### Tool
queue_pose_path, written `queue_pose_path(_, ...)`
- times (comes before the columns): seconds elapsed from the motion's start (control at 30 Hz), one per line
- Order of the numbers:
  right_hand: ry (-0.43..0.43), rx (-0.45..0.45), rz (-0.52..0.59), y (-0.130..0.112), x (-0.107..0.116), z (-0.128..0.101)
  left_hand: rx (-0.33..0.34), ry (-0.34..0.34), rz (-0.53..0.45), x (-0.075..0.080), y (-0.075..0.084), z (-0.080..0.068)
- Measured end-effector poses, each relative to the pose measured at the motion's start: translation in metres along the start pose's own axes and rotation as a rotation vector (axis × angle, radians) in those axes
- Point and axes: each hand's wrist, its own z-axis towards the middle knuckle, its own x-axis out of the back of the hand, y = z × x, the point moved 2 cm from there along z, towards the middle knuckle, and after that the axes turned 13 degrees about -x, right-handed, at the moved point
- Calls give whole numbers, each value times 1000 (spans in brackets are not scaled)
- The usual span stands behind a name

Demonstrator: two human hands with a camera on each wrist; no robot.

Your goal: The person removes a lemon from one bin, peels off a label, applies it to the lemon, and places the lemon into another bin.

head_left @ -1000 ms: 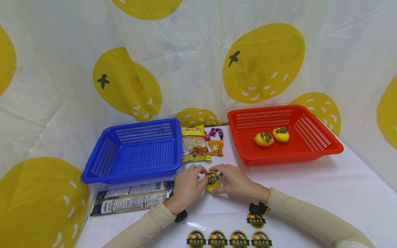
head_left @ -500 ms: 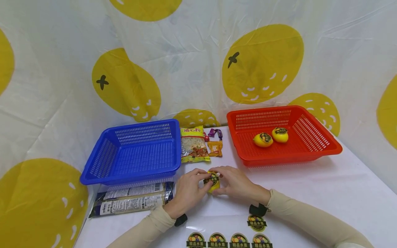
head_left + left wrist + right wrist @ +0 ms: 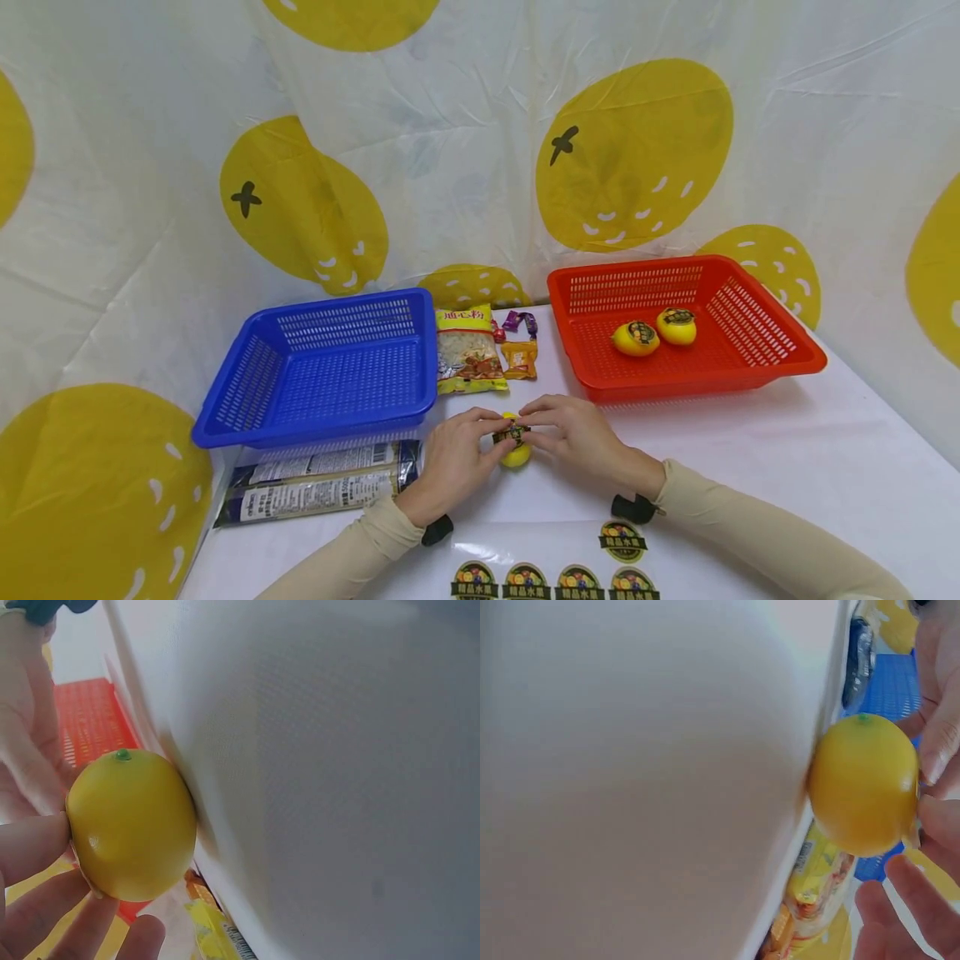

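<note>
- blue basket (image 3: 322,367) far left on the white table (image 3: 750,450), nothing in it; flat dark noodle packs (image 3: 318,487) lie just in front, partly tucked under its front edge
- left hand (image 3: 450,458) next: fingers curled round the left side of a yellow lemon (image 3: 515,452), steadying it so it doesn't roll. Left wrist view: fingertips (image 3: 34,847) cup the lemon's side, lemon touching the table
- lemon sits on the table in the middle, between the two hands, in front of the gap between the baskets; a dark round sticker (image 3: 512,433) on top
- behind it, between the baskets: macaroni bag (image 3: 468,348) and small candy packets (image 3: 521,342), left aside
- right hand (image 3: 577,433): fingertips pinch at the sticker on the lemon's top, likely pressing it flat; grasping, not released
- sticker sheet (image 3: 555,575) at the near edge, within easy reach, several stickers left on it
- red basket (image 3: 757,367) right, holds two lemons with stickers (image 3: 656,332) side by side, looks like the done pile
</note>
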Motion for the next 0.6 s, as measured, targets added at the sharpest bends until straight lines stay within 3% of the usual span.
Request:
queue_pose_path(0.37,15,101,-122,-4,0,3,-13,10,24,1,-1,-1)
queue_pose_path(0.6,43,62,-54,-6,3,4,-32,21,48,0,-2,0)
